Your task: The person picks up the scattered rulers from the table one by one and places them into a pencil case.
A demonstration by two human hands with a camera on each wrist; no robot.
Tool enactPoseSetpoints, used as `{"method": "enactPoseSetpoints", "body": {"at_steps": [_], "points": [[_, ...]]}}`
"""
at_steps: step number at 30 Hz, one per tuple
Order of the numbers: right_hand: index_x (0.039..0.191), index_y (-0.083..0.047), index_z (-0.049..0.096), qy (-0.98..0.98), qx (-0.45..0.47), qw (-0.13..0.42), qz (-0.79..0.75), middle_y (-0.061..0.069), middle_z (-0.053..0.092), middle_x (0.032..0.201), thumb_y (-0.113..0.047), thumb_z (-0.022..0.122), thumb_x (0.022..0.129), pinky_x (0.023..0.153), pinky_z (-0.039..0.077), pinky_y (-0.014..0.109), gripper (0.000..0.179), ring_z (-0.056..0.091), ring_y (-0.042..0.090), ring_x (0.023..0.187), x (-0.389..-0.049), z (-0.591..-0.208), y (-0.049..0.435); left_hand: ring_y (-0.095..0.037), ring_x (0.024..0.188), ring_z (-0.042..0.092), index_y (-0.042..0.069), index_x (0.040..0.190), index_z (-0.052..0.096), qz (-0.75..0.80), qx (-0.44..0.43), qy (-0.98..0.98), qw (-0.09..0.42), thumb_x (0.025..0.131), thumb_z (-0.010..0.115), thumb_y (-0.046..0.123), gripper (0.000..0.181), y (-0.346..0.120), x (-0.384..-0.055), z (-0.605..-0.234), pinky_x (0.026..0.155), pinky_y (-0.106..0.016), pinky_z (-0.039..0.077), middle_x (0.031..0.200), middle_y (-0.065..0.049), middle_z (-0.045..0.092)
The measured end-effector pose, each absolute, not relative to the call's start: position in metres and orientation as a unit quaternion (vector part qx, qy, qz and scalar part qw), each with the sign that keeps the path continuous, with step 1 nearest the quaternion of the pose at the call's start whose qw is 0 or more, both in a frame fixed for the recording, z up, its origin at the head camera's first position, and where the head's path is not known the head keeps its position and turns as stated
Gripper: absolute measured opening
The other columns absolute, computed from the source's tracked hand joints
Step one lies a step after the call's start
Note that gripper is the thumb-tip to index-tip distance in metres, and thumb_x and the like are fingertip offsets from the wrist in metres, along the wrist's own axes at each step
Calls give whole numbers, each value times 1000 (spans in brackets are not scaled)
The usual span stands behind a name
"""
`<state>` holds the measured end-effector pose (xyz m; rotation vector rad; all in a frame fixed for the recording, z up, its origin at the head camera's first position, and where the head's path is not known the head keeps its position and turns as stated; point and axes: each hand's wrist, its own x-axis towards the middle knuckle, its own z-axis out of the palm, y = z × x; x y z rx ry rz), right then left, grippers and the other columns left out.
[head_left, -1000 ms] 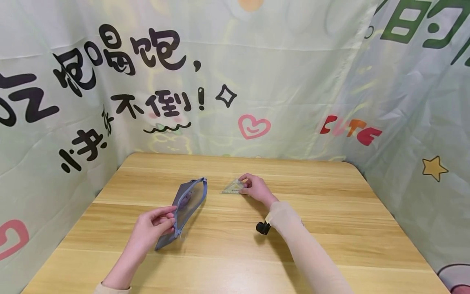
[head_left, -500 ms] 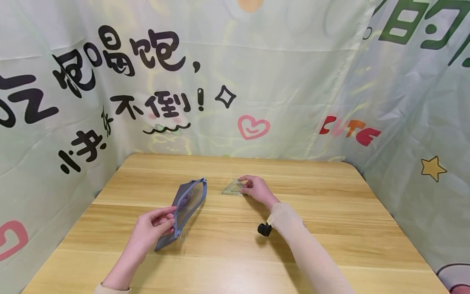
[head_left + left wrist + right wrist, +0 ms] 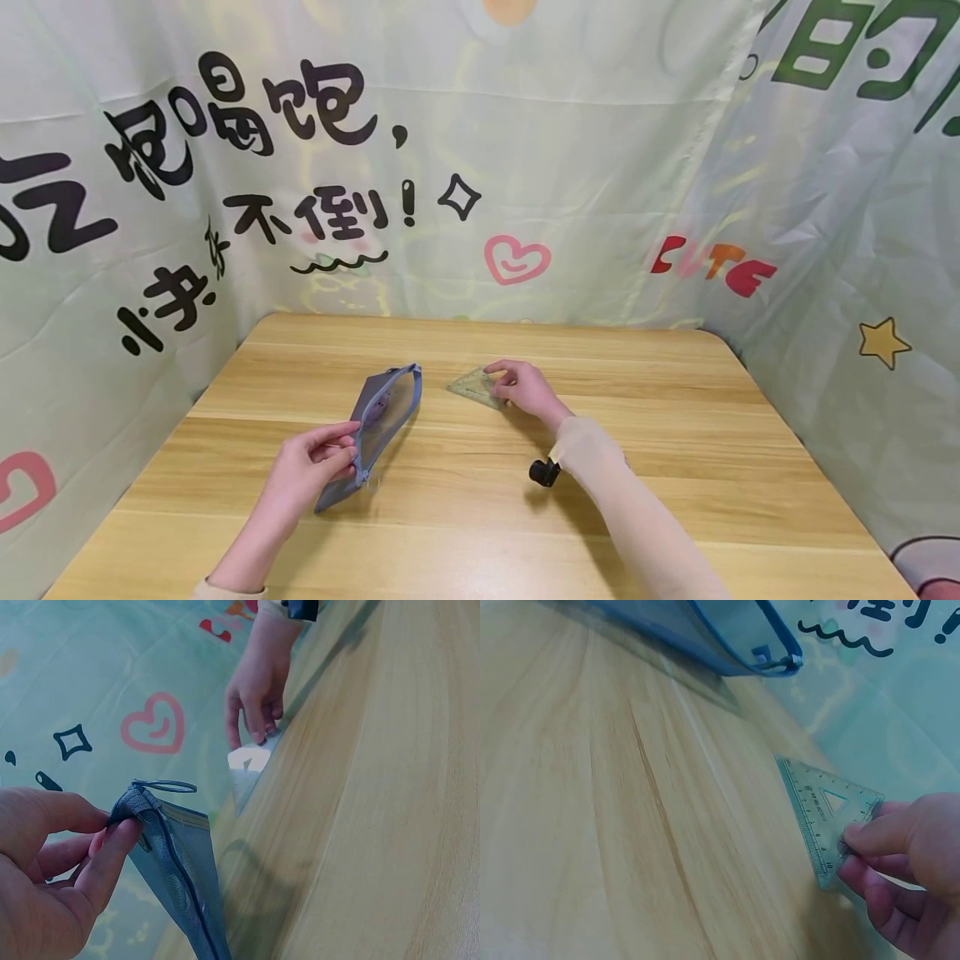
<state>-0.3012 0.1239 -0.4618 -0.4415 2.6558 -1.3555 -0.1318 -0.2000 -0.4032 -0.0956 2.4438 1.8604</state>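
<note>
My left hand pinches the zippered edge of a blue-grey pencil pouch between thumb and fingers. The pouch stands tilted on the table with its mouth gaping, and a small purple picture or thing shows through its side. In the left wrist view the zipper end and a ring sit by my fingertips. To the right of the pouch, my right hand pinches a clear set square at one corner. Scale marks and a small triangular cut-out show on the set square in the right wrist view.
The wooden table runs back to a printed cloth backdrop, which also hangs on both sides. A small black camera juts out from my right wrist over the table.
The set square has turned in my right hand, its lower edge now slanting down to the right. My right hand has shifted only slightly. The left hand and pouch have stayed put.
</note>
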Motion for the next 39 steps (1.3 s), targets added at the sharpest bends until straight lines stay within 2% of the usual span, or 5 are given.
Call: {"method": "enactPoseSetpoints", "body": {"at_steps": [10, 17, 29, 39], "points": [[125, -5, 63, 860, -113, 75, -493, 15, 73, 87, -3, 70, 89, 53, 54, 25, 36, 66, 14, 62, -296, -458, 118, -3, 82, 64, -6, 133, 57, 606, -35, 794, 33, 93, 61, -1, 40, -200, -132, -403, 76, -21, 62, 103, -8, 63], [125, -3, 61, 843, -87, 88, -523, 18, 74, 91, -2, 68, 89, 50, 52, 24, 36, 67, 14, 61, -292, -454, 114, -3, 82, 64, -6, 133, 57, 607, -38, 793, 35, 92, 63, -2, 41, -198, -132, -403, 76, -20, 62, 103, -8, 63], [127, -3, 59, 821, -80, 113, -553, 21, 74, 99, -3, 66, 92, 54, 55, 28, 36, 70, 17, 66, -283, -442, 107, -4, 82, 64, -5, 133, 57, 604, -45, 795, 37, 93, 63, -1, 41, -198, -131, -402, 76, -20, 62, 105, -10, 63], [130, 1, 56, 814, -91, 115, -562, 25, 72, 104, -2, 65, 92, 60, 59, 31, 40, 67, 10, 65, -279, -438, 100, -3, 83, 63, -6, 133, 56, 606, -36, 794, 36, 94, 61, -1, 40, -198, -131, -402, 77, -21, 62, 103, -8, 63]]}}
